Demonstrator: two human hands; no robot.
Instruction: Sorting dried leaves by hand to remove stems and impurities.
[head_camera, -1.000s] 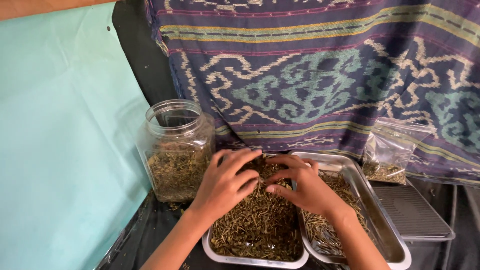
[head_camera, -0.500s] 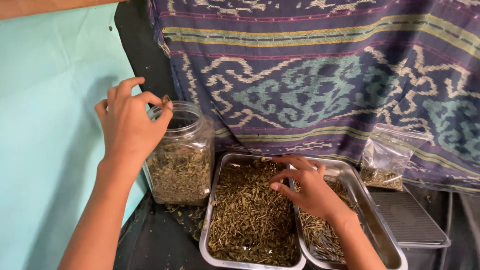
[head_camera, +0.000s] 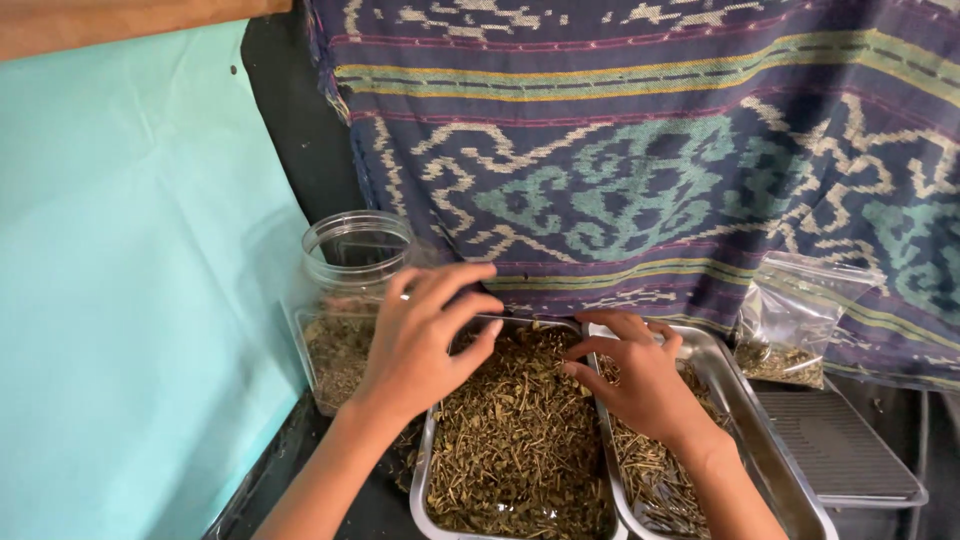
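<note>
While the left hand (head_camera: 420, 335) hovers spread and empty over the left tray (head_camera: 425, 480) beside the jar (head_camera: 350, 300) at ten o'clock, sorting herbs (head_camera: 515, 430) seems underway. Right hand (head_camera: 640, 380) rests loosely curled on them; next likely needs a careful pinch.

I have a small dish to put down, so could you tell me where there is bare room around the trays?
Bare room is the ribbed dark tray, right of the right metal tray and in front of the plastic bag. A thin dark strip lies below the jar. The left metal tray is crowded: left hand and right hand over it.
</note>
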